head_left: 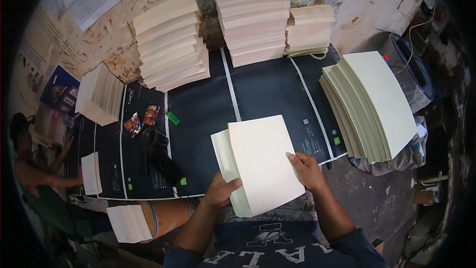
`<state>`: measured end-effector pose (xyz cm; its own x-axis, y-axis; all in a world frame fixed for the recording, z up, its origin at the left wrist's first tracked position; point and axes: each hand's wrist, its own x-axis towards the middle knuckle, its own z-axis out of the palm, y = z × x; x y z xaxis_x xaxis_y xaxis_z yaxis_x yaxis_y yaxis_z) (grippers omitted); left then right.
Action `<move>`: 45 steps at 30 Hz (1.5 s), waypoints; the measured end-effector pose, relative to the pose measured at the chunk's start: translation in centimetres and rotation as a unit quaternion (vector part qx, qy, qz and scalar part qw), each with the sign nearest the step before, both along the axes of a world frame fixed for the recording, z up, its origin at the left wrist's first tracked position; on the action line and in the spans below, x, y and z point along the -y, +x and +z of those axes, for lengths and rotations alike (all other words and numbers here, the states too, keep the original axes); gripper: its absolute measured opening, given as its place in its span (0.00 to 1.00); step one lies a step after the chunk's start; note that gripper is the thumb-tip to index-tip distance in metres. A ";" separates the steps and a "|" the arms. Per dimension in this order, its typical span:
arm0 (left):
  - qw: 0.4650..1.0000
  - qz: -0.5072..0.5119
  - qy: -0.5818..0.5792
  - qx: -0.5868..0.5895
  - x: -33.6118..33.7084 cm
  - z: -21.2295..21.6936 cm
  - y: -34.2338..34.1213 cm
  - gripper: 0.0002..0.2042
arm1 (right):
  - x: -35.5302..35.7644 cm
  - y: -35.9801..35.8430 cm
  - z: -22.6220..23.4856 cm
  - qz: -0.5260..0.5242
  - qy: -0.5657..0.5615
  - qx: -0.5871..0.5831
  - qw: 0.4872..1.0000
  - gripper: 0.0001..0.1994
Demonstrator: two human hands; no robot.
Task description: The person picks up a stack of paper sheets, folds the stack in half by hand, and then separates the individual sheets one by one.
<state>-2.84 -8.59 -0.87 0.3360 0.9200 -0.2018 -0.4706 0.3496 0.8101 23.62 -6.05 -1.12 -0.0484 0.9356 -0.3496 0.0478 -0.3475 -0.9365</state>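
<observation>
Between my two hands, in front of my body, is a stack of cream paper sheets [265, 161]. Its upper part sits shifted to the right over the lower part, so the layers show stepped along the left side. My left hand [221, 190] grips the stack's lower left edge, thumb on top. On the right edge my right hand [306, 169] is closed with its thumb on the top sheet; the fingers underneath are mostly hidden. The stack is held above the near edge of a black-covered table [198, 119].
Tall paper stacks [255, 15] stand at the back against the wall, with another large stack [382, 104] at the right. A black object [161, 154], packets [151, 114] and a green lighter [172, 117] lie left of centre. Another person [44, 178] works at the far left.
</observation>
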 end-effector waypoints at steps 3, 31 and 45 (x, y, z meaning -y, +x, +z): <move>0.999 -0.028 -0.017 0.006 -0.3 0.1 -0.3 0.29 | 0.2 0.0 -0.8 -0.006 -0.004 -0.019 1.000 0.19; 0.999 0.031 0.005 0.025 -0.4 0.9 1.4 0.28 | -2.4 6.4 3.7 0.046 0.008 0.270 0.962 0.22; 0.997 0.020 -0.019 0.072 -0.8 0.8 4.3 0.32 | -1.4 7.7 1.8 0.068 0.190 0.330 0.922 0.19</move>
